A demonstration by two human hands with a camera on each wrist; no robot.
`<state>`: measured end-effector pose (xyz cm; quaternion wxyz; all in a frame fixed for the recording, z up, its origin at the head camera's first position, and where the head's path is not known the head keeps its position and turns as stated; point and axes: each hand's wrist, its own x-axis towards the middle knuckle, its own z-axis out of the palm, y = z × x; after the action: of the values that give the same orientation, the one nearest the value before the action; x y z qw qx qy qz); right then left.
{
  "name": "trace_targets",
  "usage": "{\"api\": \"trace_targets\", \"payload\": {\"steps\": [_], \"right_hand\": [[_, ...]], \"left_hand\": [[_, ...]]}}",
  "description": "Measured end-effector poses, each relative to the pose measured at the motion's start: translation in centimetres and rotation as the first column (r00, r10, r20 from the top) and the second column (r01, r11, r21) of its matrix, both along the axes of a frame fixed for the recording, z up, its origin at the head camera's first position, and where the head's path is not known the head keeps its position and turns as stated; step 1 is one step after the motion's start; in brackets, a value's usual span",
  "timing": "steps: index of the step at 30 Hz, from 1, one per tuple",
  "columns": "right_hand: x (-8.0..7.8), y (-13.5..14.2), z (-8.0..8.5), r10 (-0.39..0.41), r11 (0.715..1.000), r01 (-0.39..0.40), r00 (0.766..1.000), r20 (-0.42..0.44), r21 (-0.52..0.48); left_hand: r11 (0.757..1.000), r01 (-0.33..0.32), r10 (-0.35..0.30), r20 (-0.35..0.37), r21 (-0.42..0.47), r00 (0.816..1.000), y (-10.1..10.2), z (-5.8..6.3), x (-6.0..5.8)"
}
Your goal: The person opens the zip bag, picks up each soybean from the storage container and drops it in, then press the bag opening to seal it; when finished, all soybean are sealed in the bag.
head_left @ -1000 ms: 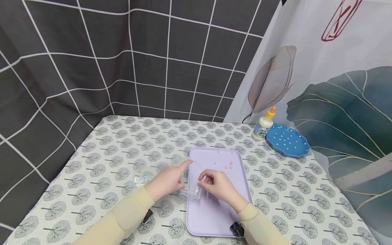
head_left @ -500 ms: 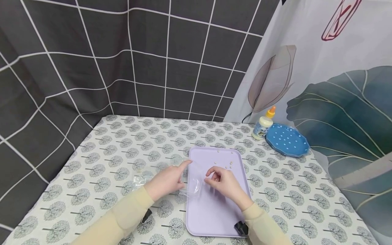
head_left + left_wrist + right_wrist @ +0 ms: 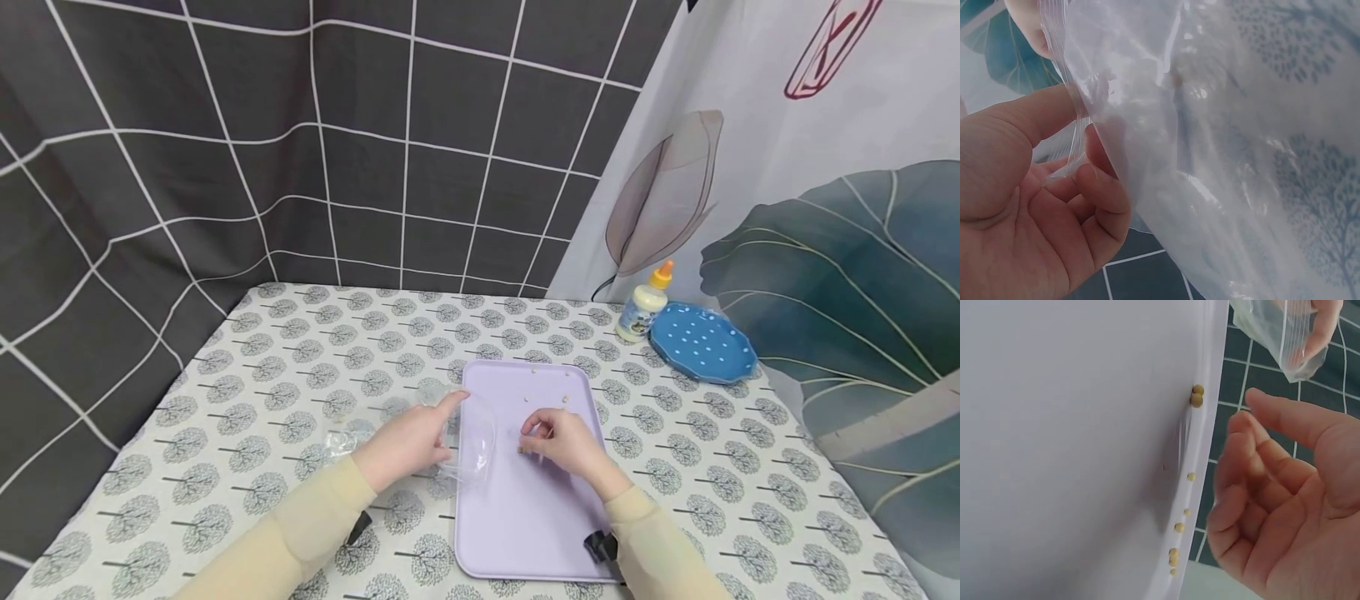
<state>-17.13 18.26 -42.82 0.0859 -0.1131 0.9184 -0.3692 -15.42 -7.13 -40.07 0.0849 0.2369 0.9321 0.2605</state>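
Note:
My left hand [image 3: 405, 442] holds a clear zip-top plastic bag [image 3: 1210, 150] by its mouth, with the zip strip over its fingers. The bag overlaps the left rim of a lilac tray [image 3: 510, 533]. Above the middle of the tray hovers my right hand [image 3: 566, 446], its fingers loosely bent. Two round yellowish beans [image 3: 1197, 395] lie on the tray in front of its fingertips in the right wrist view. Between thumb and index finger I see nothing held. Several more beans [image 3: 1179, 527] are scattered toward the tray's far end.
A glue-like bottle [image 3: 641, 308] with an orange tip stands at the back right. Beside it lies a blue dotted plate [image 3: 705, 343]. A tree-print cloth [image 3: 337, 333] covers the table, and a dark checked curtain [image 3: 300, 167] hangs behind.
My right hand has moved right, away from the bag's mouth, and lowered toward the beans. It now covers some beans that showed before. The left hand and bag stay nearly still.

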Motion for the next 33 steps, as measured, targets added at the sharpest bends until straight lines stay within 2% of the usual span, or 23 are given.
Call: {"api": "trace_targets", "payload": {"steps": [7, 15, 23, 33], "right_hand": [[-0.6, 0.4, -0.1, 0.002, 0.998, -0.002, 1.0, -0.01, 0.07], [-0.5, 0.3, -0.1, 0.119, 0.97, -0.119, 0.993, 0.015, 0.211], [-0.4, -0.5, 0.0, 0.094, 0.952, -0.093, 0.996, 0.009, 0.291], [-0.3, -0.7, 0.0, 0.084, 0.95, -0.077, 0.996, -0.01, 0.301]], "left_hand": [[1.0, -0.003, 0.003, 0.0, -0.011, 1.0, 0.1, -0.2, 0.0], [1.0, -0.005, 0.005, 0.015, -0.005, 1.0, 0.1, 0.0, 0.1], [1.0, 0.002, -0.002, 0.012, -0.003, 1.0, 0.3, 0.0, 0.1], [1.0, 0.011, -0.01, 0.014, -0.004, 1.0, 0.4, 0.0, 0.2]]}}
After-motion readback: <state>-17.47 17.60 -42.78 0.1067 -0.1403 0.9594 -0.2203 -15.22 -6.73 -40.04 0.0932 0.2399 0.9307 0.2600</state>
